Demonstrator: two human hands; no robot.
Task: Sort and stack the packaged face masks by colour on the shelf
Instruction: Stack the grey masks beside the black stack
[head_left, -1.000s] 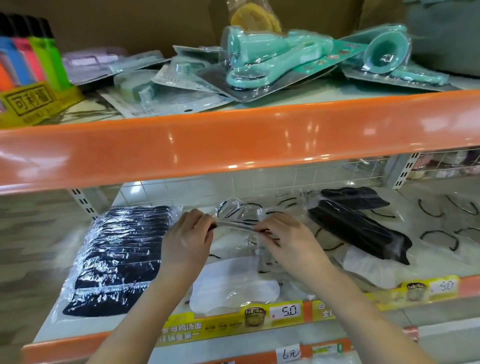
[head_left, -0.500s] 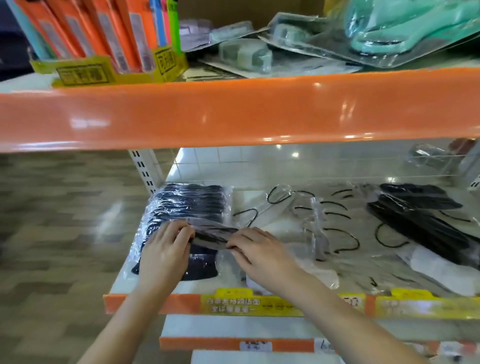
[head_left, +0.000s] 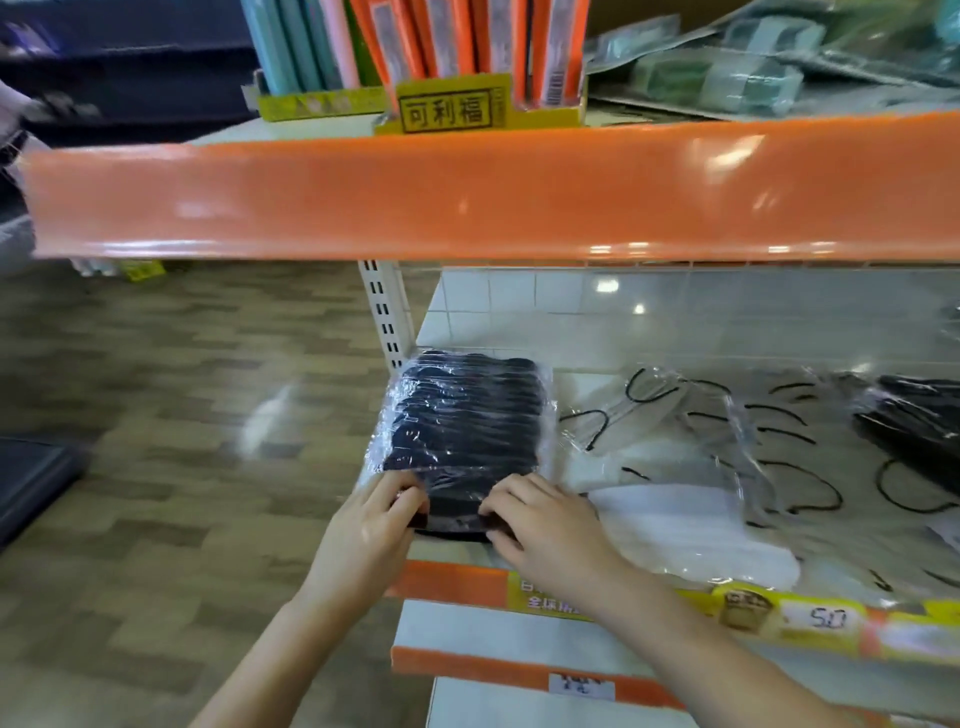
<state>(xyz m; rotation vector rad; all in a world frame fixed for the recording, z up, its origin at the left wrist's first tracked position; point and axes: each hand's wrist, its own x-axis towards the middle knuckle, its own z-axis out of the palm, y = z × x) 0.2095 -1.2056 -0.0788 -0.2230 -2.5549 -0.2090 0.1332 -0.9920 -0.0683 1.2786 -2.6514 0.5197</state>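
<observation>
My hands have slid left; left hand and right hand are pinching the slippery, floppy black mask pack at its six o'clock edge atop the black stack, where taking hold works best.

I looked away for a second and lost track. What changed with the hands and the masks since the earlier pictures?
Both hands carried a packaged mask leftward, from over the white masks to the black mask stack. Now the left hand and right hand hold it at the stack's near edge, on top. The stack, the white masks and the loose black masks at right stayed put; the camera swung left.
</observation>
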